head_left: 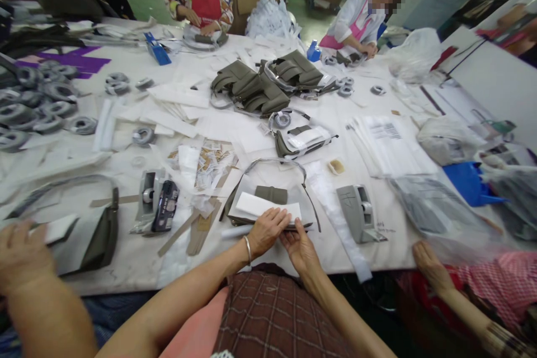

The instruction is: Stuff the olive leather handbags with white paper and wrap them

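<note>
A dark olive handbag [272, 194] lies at the table edge in front of me, with its wrapped strap looped out behind it. A folded white padding sheet [262, 206] rests across its front. My left hand [268, 228], with a bracelet at the wrist, has its fingers together over the sheet and the bag's near edge. At the right end of that edge, my right hand [300, 245] holds on with the thumb up. The undersides of the fingers are hidden.
Tape dispensers [356, 212] stand on both sides of the bag. Further back lie a wrapped bag [304, 137] and a pile of olive bags [255, 86]. Wrapped strap rolls [25, 114] are heaped far left. A co-worker's hand [25, 254] is close on the left, another's [432, 268] on the right.
</note>
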`<state>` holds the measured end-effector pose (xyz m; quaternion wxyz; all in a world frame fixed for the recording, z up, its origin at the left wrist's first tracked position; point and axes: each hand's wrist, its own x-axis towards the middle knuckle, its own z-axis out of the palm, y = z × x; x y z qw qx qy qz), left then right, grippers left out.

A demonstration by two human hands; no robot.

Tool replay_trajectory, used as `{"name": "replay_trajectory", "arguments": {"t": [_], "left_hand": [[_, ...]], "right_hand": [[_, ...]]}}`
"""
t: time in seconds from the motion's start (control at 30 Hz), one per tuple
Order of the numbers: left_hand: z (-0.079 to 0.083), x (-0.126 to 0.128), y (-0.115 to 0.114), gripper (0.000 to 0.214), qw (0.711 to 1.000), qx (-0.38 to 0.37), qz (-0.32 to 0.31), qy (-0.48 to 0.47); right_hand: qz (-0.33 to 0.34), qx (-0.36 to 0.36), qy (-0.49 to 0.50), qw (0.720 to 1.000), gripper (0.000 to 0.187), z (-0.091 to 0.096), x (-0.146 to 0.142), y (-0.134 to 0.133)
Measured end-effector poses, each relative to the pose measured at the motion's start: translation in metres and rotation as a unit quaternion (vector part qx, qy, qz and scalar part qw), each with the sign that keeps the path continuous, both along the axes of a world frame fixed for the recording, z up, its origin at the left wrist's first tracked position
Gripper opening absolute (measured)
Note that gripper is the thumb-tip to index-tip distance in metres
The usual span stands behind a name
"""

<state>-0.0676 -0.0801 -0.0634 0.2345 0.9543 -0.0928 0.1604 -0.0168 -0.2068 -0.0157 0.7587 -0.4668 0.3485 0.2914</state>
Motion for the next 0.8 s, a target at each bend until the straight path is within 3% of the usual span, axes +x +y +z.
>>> {"name": "replay_trajectory", "arguments": {"t": [0.17, 0.37, 0.6, 0.8], "left_hand": [[-0.003, -0.003, -0.010, 0.038, 0.997, 0.060, 0.029, -0.030], [-0.015, -0.006, -0.020, 0.039, 0.985, 0.129, 0.091, -0.067], [-0.040, -0.004, -0.017, 0.033, 0.987, 0.128, 0.073, -0.064], [-0.025, 0.003, -0.002, 0.027, 0.994, 0.093, 0.042, -0.040]], "right_hand": [[-0.027, -0.084, 0.030, 0.996, 0.034, -0.001, 0.004, 0.016], [-0.028, -0.082, 0.072, 0.994, 0.020, -0.009, 0.008, 0.023], [-0.019, -0.089, 0.076, 0.993, 0.009, -0.015, 0.002, 0.032], [0.010, -0.057, 0.135, 0.989, 0.018, -0.001, 0.004, 0.028]]}}
